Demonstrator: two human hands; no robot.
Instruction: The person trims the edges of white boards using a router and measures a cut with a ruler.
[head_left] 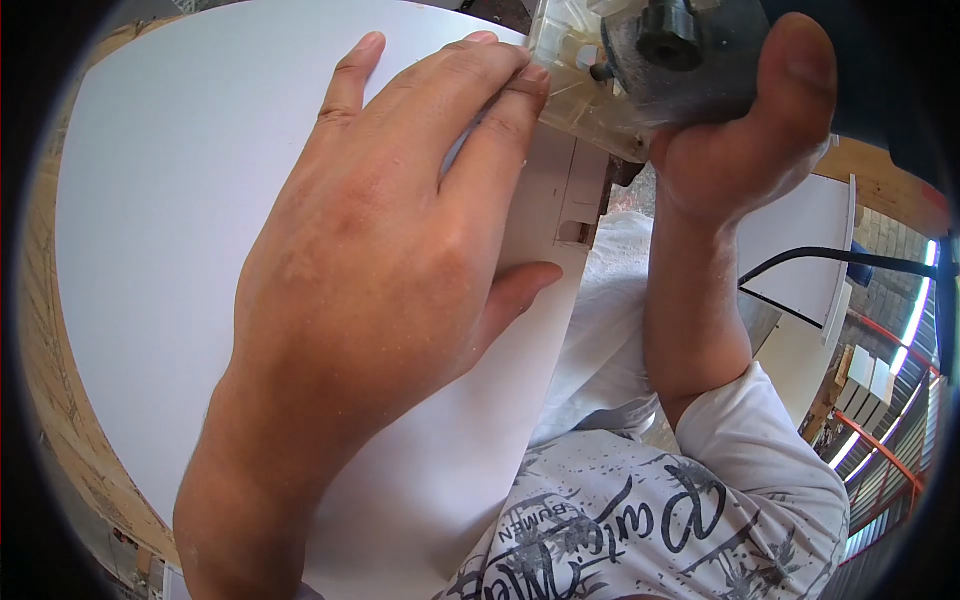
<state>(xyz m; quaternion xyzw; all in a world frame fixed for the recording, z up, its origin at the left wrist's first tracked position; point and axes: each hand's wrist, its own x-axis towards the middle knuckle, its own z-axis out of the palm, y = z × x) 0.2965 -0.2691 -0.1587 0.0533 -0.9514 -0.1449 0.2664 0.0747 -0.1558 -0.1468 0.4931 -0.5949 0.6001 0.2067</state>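
My left hand (pixel 370 230) lies on a large white board (pixel 170 200), fingers stretched forward and thumb apart. Its fingertips reach the edge of a clear plastic base (pixel 572 105). That base belongs to a trim router (pixel 690 75) with a dark body, which my right hand (pixel 735 160) grips at the board's right edge. The right thumb points up along the body; the other right fingers are hidden behind it. Beside the base, thin pencil lines and a small cut-out (pixel 574 232) mark the board near its edge. The router's bit is not visible.
Wooden planks (pixel 60 350) show beneath the board's left side. Another white panel (pixel 795 250) stands at right, with a dark curved bar or cable (pixel 840 257) across it. Stacked white pieces (pixel 868 385) and red metal bars (pixel 880 450) are farther right. My clothed leg is beside the board.
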